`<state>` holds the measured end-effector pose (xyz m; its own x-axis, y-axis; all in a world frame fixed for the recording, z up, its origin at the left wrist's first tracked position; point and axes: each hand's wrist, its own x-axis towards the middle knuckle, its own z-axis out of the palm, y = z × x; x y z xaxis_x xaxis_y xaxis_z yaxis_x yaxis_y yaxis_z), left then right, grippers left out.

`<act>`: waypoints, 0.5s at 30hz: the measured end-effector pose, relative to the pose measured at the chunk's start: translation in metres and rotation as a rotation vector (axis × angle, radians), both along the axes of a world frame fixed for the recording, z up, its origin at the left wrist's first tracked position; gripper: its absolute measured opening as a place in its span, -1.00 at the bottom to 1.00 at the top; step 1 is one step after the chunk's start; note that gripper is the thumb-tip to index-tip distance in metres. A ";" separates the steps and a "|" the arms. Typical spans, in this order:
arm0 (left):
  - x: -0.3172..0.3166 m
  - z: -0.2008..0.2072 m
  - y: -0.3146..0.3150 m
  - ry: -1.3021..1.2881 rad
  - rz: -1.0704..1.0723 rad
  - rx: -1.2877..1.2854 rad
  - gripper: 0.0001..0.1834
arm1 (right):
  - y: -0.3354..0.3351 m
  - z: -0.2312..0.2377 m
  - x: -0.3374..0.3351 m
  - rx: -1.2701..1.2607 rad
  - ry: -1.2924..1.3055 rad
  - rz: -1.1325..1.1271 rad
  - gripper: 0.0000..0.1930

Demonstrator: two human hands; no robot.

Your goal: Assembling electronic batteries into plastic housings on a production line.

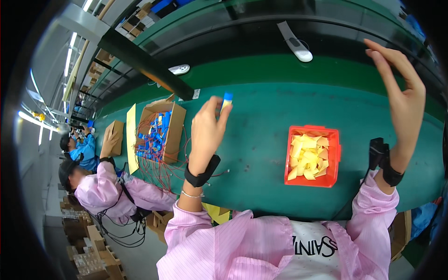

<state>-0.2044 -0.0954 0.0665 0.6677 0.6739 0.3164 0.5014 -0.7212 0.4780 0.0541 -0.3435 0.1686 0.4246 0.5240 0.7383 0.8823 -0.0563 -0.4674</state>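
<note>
Upright between the thumb and fingers of my left hand (206,128) is a small blue-and-yellow cylinder (227,99). The hand is raised over the green table (252,135), beside the open cardboard box (175,133). In that box lie several blue cylinders (156,135) with thin red wires that spill over its near side. My right hand (403,93) is lifted at the far right, its thumb and forefinger stretched out, and I see nothing between them. Between my arms stands a red plastic bin (311,182) with loose yellow paper pieces (308,156).
A dark post (144,65) rises from the table's far left. White devices (303,55) lie on the dark strip beyond the table. To my left, a pink-sleeved co-worker (105,186) has a hand at another cardboard box (116,135). A yellow sheet (131,140) stands between the boxes.
</note>
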 end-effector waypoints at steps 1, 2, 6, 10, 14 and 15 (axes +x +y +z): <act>0.014 0.020 -0.007 -0.107 -0.092 -0.119 -0.78 | 0.004 -0.001 -0.005 0.023 0.074 0.035 -0.81; 0.029 0.039 -0.016 -0.212 -0.187 -0.237 -0.77 | 0.008 -0.003 -0.009 0.049 0.147 0.069 -0.80; 0.080 0.087 -0.052 -0.485 -0.590 -0.409 -0.74 | 0.026 -0.012 -0.026 0.099 0.486 0.335 -0.75; 0.120 0.083 -0.069 -0.477 -0.779 -0.473 -0.71 | 0.045 -0.029 -0.031 0.199 0.801 0.643 -0.64; 0.142 0.077 -0.076 -0.576 -0.803 -0.451 -0.72 | 0.045 -0.031 -0.021 0.297 0.773 0.604 -0.64; 0.143 0.078 -0.075 -0.569 -0.795 -0.404 -0.73 | 0.045 -0.027 -0.021 0.310 0.785 0.577 -0.67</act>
<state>-0.0613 -0.1700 0.1440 0.7873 0.2329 0.5708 -0.4183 -0.4784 0.7721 0.0336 -0.2990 0.1412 0.5903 0.6349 0.4984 0.1753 0.5019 -0.8470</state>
